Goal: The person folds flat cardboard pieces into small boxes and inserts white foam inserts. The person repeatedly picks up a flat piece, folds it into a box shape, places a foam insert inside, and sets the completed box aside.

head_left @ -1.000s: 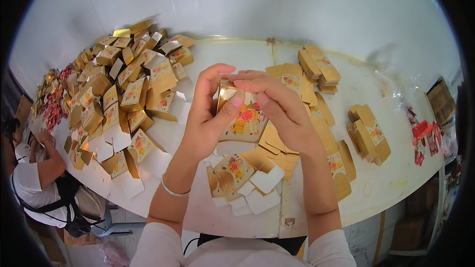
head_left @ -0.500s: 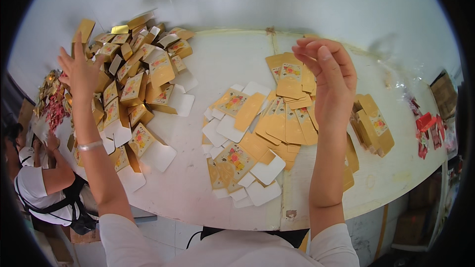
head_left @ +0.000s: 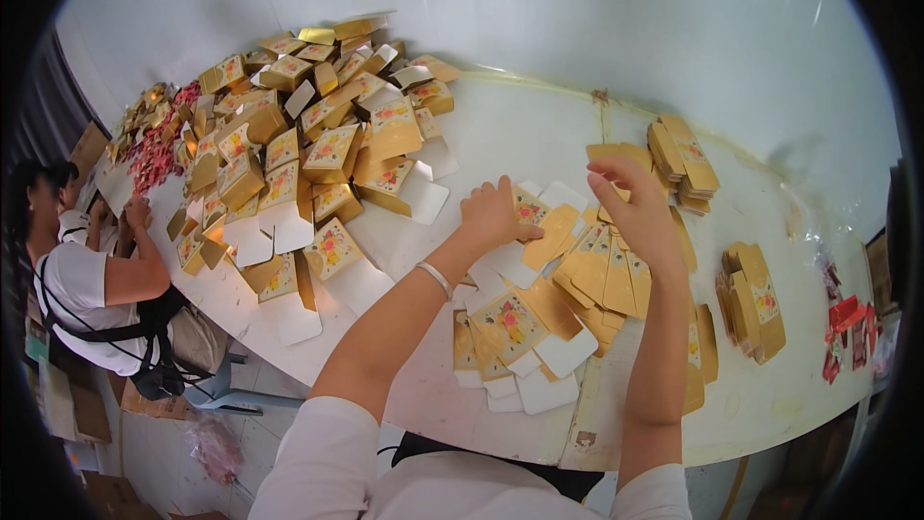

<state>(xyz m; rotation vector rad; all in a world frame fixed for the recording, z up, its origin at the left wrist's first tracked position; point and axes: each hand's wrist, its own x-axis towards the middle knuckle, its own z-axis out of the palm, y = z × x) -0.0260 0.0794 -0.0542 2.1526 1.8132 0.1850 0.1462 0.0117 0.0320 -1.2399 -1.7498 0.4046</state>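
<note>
My left hand [head_left: 489,216] is over the left side of a spread of flat gold cartons [head_left: 510,323] with white flaps and a fruit print. Its thumb is stretched out over one carton, apart from the other fingers, and nothing shows lifted in it. Above the right part of the spread hovers my right hand [head_left: 635,212], fingers bent and parted from the thumb, with no visible object in it. Cartons under both hands are partly hidden. To the left lies a large heap of opened-up gold boxes [head_left: 332,149], many with white flaps raised.
Stacks of flat gold cartons stand at the back [head_left: 683,164] and at the right [head_left: 751,303]. Red packets [head_left: 847,318] and clear plastic lie near the right edge. Beyond the heap are red pieces [head_left: 159,149] and people at work [head_left: 96,260]. A white wall borders the table's back.
My left hand has come from above the box heap to the flat cartons, and a box by its fingers is no longer there. My right hand is lower. The view has turned left.
</note>
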